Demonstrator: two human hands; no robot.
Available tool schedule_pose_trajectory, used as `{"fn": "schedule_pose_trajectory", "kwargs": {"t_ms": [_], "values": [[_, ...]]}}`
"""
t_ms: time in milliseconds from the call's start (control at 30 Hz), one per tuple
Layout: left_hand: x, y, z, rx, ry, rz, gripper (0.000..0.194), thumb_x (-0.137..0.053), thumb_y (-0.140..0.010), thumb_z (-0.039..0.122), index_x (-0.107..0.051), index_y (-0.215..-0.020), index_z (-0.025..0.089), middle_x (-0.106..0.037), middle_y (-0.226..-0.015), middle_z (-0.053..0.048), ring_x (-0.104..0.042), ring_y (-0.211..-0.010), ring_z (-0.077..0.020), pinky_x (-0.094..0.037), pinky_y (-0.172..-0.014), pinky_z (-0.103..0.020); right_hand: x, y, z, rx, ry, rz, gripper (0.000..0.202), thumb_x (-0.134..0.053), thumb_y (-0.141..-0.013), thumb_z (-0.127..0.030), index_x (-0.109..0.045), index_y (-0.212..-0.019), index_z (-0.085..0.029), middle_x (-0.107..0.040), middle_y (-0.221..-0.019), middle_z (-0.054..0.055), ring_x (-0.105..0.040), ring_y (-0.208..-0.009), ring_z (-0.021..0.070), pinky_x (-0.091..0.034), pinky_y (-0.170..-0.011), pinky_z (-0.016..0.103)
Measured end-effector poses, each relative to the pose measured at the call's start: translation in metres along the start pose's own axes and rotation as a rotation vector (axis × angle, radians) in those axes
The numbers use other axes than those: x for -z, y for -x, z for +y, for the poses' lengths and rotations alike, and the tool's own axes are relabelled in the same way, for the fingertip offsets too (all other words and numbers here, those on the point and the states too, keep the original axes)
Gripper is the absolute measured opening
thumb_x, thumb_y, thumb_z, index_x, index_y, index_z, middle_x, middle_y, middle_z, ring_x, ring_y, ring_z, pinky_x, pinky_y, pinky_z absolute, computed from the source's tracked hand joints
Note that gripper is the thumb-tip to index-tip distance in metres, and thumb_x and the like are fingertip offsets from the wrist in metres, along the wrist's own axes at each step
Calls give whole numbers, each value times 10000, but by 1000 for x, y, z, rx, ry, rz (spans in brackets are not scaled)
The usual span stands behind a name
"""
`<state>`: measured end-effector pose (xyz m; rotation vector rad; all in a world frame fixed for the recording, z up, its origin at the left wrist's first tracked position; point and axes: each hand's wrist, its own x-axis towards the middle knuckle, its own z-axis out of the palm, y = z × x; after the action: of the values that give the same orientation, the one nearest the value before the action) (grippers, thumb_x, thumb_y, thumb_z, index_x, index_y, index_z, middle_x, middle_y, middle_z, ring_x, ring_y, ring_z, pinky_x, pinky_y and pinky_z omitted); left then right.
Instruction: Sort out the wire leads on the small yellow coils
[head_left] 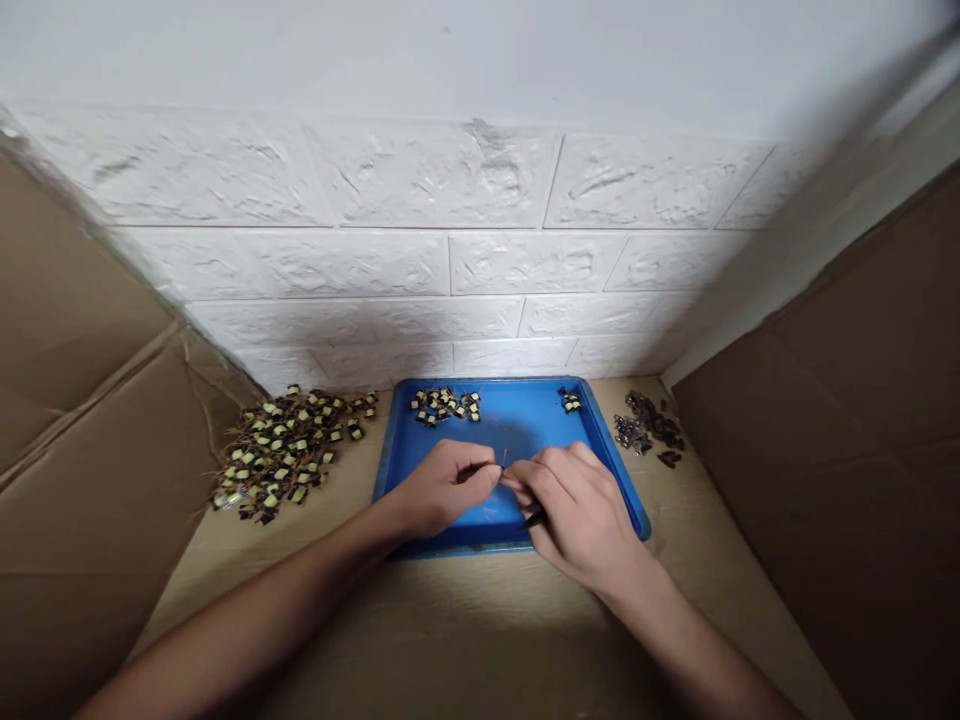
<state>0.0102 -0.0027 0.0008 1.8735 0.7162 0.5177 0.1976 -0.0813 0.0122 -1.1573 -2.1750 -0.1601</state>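
Observation:
Over the blue tray (517, 545), my left hand (450, 487) and my right hand (581, 512) meet with their fingertips almost touching. Both are closed in a pinch. A tiny part with fine wire ends sticking up is at the fingertips, mostly hidden by them. A slim dark tool (534, 519) rests in my right hand, its far end covered by the palm. Behind my left hand, small black coils with yellow tape (444, 404) lie in the tray's far left. A few similar coils (570, 401) sit in its far right corner.
Left of the tray is a large heap of yellow-taped coils with copper-coloured wires (281, 450). Small shiny metal pieces (634, 430) and dark flat pieces (666, 432) lie to the right. Cardboard panels (90, 400) flank the wooden table (465, 630); a white brick-pattern wall (390, 260) stands behind.

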Motion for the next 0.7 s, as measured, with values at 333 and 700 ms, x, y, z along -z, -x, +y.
{"fn": "schedule_pose_trajectory", "kwargs": {"t_ms": [333, 700], "values": [[0, 2, 2, -49, 120, 59, 394, -428, -985, 398, -502, -686, 153, -424, -609, 34, -394, -601, -104, -312, -579, -231, 2, 1, -7, -454, -545, 75, 133, -582, -955, -230, -681, -1042, -212, -577, -777, 25, -520, -689, 169, -390, -626, 303], [2, 5, 2, -104, 171, -45, 416, -445, -999, 435, -565, -735, 138, -482, -647, 13, -429, -604, -106, -346, -589, -227, -4, -8, 5, -929, -1187, -113, 298, -766, -806, -459, -703, -798, -168, -489, -607, -37, -375, -567, 112, -276, -541, 272]]}}
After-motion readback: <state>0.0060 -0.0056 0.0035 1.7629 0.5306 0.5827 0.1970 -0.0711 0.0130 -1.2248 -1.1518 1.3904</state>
